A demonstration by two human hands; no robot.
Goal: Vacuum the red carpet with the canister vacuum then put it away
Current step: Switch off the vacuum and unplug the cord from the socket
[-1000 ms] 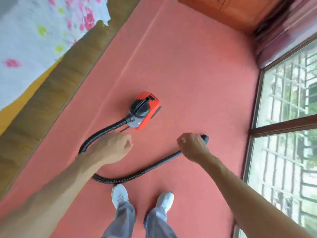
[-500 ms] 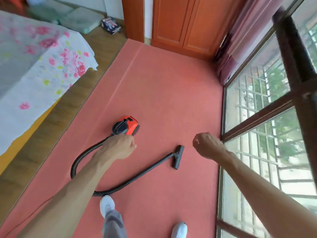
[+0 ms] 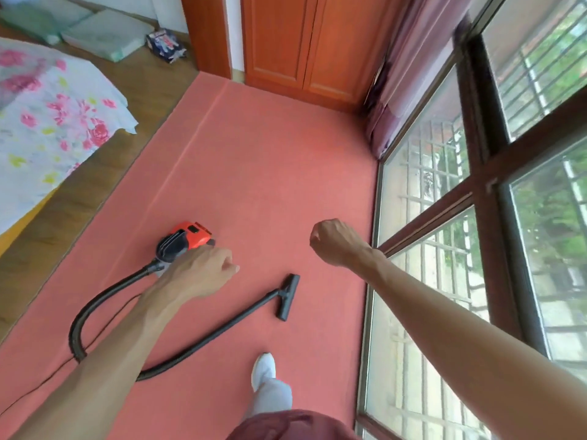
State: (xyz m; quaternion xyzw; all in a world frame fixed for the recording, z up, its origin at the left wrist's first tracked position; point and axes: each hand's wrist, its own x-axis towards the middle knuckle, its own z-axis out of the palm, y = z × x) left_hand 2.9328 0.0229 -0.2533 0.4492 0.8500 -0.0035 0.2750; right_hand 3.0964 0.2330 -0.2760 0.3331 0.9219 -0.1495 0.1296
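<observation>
I see the vacuum [image 3: 185, 239] sitting on the red carpet [image 3: 263, 173], its hose [image 3: 95, 300] looping back to the wand [image 3: 228, 325], which lies flat with the floor head [image 3: 288, 296] near the window [image 3: 422, 217]. Neither hand holds anything. My left hand [image 3: 200, 274] hovers over the vacuum, fingers loosely curled. My right hand [image 3: 333, 242] is raised in a closed, empty fist, well apart from the wand.

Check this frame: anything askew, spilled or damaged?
Nothing spilled or damaged. Only oddity: the wand and floor nozzle lie flat on the red carpet, while neither the left hand nor the right hand holds anything.
</observation>
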